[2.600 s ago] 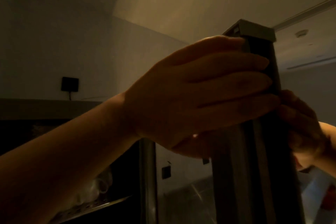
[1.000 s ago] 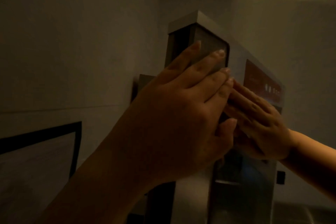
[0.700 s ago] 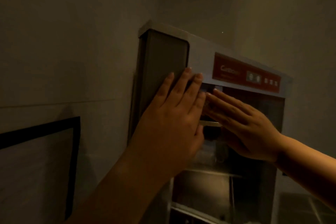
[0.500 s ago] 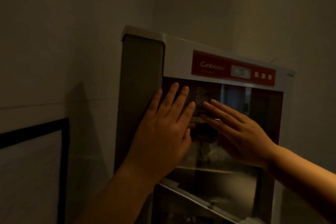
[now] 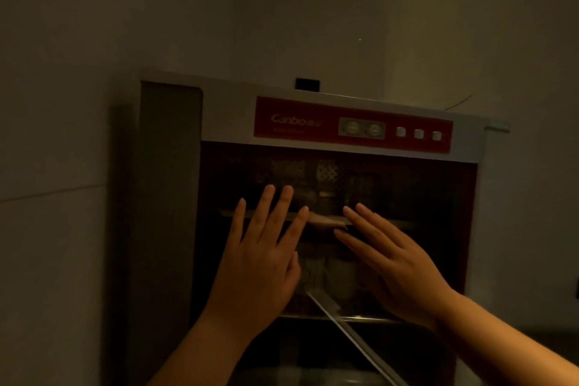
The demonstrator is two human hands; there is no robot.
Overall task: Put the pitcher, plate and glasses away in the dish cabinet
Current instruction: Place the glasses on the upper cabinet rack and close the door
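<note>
**Dish cabinet with both hands on its glass door**

Dish cabinet [image 5: 313,197] stands against the wall, in the middle of the view, with a red control panel [image 5: 352,128] on top. Left hand [image 5: 260,263] and right hand [image 5: 394,263] lie flat on the dark door, fingers straight and spread, holding nothing. Pale dishes [image 5: 332,273] show dimly behind the glass.

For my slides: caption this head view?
Both hands, left hand and right hand, flat against the dish cabinet door.
</note>
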